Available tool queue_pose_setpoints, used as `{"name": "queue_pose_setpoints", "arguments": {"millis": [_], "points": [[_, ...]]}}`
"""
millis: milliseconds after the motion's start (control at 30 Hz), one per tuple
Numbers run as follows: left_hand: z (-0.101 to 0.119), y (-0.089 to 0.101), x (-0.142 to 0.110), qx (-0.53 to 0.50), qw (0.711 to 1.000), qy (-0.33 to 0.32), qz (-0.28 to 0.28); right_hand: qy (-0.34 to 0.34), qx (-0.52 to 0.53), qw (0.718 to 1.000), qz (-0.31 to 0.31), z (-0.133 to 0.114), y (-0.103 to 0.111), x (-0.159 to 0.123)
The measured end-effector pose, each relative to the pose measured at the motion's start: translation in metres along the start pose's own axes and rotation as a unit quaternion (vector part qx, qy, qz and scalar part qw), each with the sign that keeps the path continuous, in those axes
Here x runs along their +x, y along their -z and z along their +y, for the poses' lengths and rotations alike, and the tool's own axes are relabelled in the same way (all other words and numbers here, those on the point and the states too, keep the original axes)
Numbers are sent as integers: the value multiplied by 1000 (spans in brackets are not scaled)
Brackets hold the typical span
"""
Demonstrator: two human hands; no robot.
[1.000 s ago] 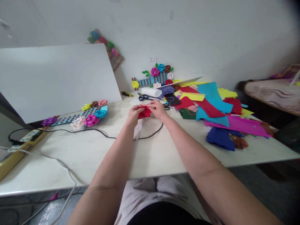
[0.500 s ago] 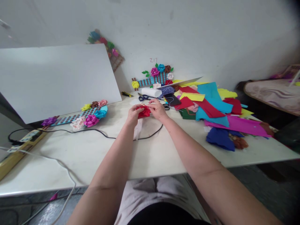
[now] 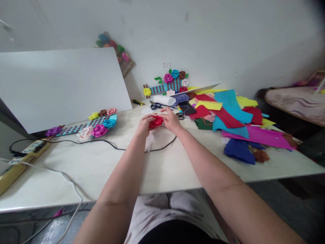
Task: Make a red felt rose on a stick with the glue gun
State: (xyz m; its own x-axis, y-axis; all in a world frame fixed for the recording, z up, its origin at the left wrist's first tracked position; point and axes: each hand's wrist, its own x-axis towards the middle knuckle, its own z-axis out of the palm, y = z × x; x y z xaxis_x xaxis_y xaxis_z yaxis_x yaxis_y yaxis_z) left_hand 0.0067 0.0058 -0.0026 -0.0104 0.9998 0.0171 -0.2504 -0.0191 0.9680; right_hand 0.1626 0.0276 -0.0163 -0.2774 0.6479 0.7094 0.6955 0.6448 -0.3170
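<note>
Between my two hands, above the middle of the white table, is a red crepe paper flower (image 3: pixel 156 122). My left hand (image 3: pixel 145 124) is closed on its left side, with the fingertips bent over the paper. My right hand (image 3: pixel 171 120) pinches the flower's right edge between thumb and fingers. A thin pale piece lies along its top; I cannot tell what it is. Below the flower a whitish translucent strip (image 3: pixel 149 141) shows beside my left wrist. A black cord (image 3: pixel 166 145) runs across the table under my forearms.
Coloured crepe paper sheets (image 3: pixel 230 117) are heaped at the right. Scissors (image 3: pixel 155 106), a white roll (image 3: pixel 164 100), blue yarn (image 3: pixel 182 98) and a box cutter (image 3: pixel 137 102) lie behind my hands. Flower-decorated panels (image 3: pixel 76 128) and a power strip (image 3: pixel 27 156) are at the left.
The red flower looks slightly turned and more of its petals show between my fingers. Both hands keep nearly the same place and hold.
</note>
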Motion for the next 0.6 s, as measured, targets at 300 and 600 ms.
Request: {"name": "queue_pose_setpoints", "arguments": {"millis": [300,600], "points": [[5,1,-3,27,999,21,-21,6,-35,999,-25,-5,6,-2],[3,4,-1,13,999,21,-43,16,-23,1000,-4,-5,5,-2]]}}
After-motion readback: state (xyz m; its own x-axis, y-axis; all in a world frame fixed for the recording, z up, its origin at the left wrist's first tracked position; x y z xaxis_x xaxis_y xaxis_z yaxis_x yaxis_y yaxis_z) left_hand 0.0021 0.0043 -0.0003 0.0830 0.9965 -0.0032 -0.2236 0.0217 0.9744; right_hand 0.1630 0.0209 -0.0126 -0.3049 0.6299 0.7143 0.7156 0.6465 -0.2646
